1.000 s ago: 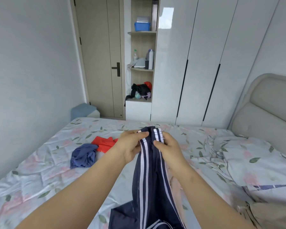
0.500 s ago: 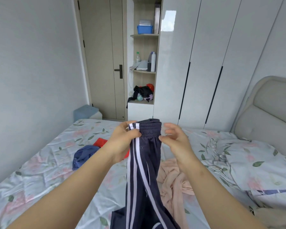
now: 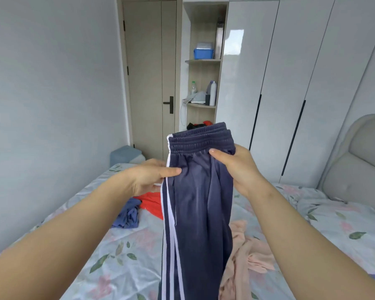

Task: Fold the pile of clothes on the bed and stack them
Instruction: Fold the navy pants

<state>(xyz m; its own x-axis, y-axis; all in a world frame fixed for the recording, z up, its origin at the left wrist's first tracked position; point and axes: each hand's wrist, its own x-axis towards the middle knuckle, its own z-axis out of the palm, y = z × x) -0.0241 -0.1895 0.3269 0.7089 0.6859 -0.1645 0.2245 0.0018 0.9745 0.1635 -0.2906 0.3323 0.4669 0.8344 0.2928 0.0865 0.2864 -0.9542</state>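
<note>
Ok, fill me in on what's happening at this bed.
A person holds navy track pants up by the waistband. The left hand pinches the white-striped side, the right hand grips the other side, and the legs hang down toward the bed. A red garment, a blue garment and a peach garment lie crumpled on it, unfolded. No folded stack shows.
</note>
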